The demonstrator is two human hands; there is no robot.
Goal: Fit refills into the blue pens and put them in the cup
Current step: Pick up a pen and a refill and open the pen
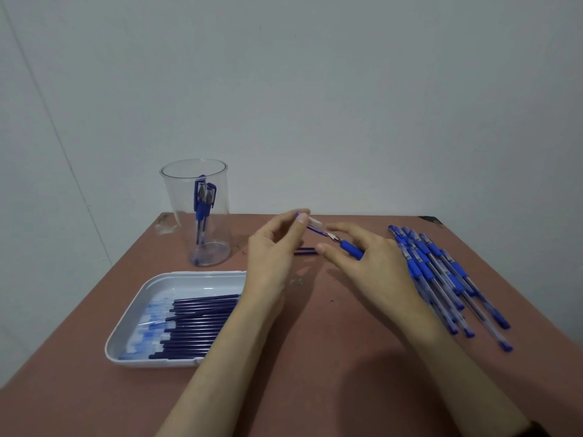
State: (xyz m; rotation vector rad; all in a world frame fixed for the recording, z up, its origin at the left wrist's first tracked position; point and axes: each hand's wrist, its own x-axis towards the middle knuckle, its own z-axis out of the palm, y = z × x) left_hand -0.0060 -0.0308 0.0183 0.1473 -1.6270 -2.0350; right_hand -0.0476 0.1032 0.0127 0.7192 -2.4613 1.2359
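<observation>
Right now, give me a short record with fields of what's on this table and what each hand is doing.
surface: reddish-brown table
cup: clear plastic cup, far left, upright, two capped blue pens inside
tray: white rounded tray, near left, holds dark blue refills
pen pile: blue clear-barrel pens on the right
loose item: one dark blue refill lying behind the hands
left hand: pinching a clear pen cap
right hand: holding a blue-grip pen
cap: off, close to the tip

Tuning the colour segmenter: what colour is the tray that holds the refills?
White tray, with dark blue refills lying in it; only the head view shows it.
</observation>
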